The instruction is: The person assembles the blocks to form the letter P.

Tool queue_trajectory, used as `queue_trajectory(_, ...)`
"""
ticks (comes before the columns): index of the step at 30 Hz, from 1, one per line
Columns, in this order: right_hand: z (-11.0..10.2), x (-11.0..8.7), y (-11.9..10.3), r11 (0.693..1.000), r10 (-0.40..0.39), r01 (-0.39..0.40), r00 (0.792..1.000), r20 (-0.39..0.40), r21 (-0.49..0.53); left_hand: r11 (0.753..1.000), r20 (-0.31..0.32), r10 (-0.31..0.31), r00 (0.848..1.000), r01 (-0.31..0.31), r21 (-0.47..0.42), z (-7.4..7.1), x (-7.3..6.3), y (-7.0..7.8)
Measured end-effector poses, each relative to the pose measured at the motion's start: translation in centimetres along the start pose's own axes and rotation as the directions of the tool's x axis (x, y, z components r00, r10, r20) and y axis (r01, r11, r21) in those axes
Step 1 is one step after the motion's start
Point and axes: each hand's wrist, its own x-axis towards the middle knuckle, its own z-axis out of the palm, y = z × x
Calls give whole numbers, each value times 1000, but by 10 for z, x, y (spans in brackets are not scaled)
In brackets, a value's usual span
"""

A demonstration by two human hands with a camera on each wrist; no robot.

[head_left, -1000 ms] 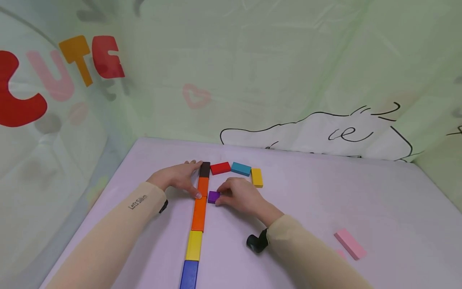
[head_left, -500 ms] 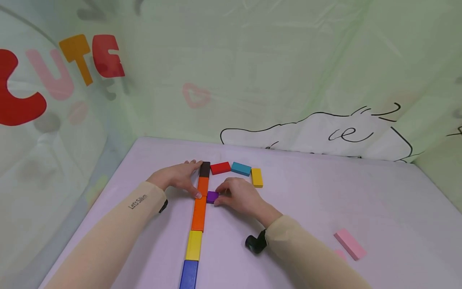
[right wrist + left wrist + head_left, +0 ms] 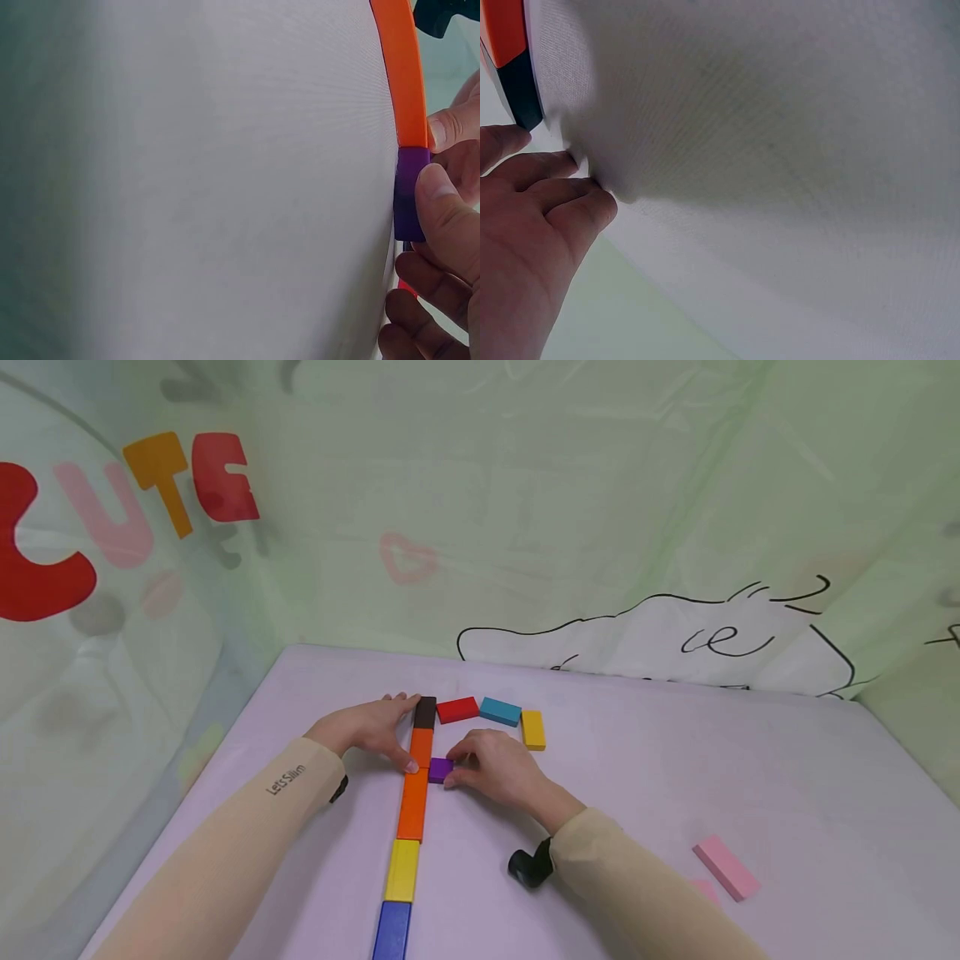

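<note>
Blocks lie end to end in a straight row on the table in the head view: a black block (image 3: 424, 712) at the far end, two orange blocks (image 3: 412, 806), a yellow block (image 3: 402, 870) and a blue block (image 3: 392, 931). My left hand (image 3: 366, 727) is spread along the row's left side. Its index fingertip touches the black block's far end, its thumb the joint between the orange ones. With thumb and fingers, my right hand (image 3: 498, 768) pinches a small purple block (image 3: 438, 771), set against the row's right side near that joint. The right wrist view shows its thumb (image 3: 439, 187) on the purple block.
From the black block a red block (image 3: 457, 710), a teal block (image 3: 500, 711) and another yellow block (image 3: 533, 730) curve off rightward, just beyond my right hand. A pink block (image 3: 726, 868) lies beside the right forearm. A fabric wall (image 3: 600, 527) stands behind the table.
My right hand has slid the purple block slightly left, closing the small gap to the orange blocks. The left hand stays in place.
</note>
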Motion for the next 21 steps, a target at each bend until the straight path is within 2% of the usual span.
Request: queue_trajectory(21, -3, -3, 0, 1000, -18, 18, 1000, 13, 9, 1000, 3, -2, 1000, 2, -12, 0, 0, -1)
